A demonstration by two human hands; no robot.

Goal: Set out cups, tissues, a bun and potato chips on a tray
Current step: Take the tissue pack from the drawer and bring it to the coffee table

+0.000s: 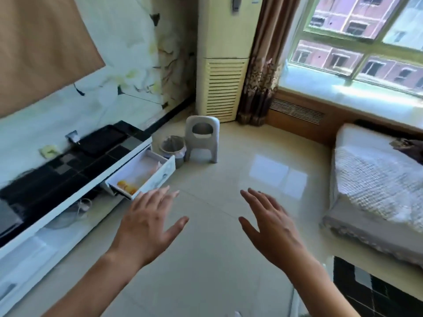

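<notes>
My left hand (pixel 146 223) and my right hand (pixel 270 227) are both stretched out in front of me over the tiled floor, palms down, fingers spread, holding nothing. No tray, cups, tissues, bun or chips are in sight. A white drawer (pixel 146 172) stands pulled out from the low cabinet just beyond my left fingertips; orange items (pixel 127 186) lie in its near corner, too blurred to name.
A long low black-and-white TV cabinet (pixel 68 179) runs along the left wall. A grey bin (pixel 172 150) and a small grey plastic stool (pixel 201 138) stand past the drawer. A standing air conditioner (pixel 223 58) fills the corner. A covered sofa (pixel 375 184) lies at right under the window.
</notes>
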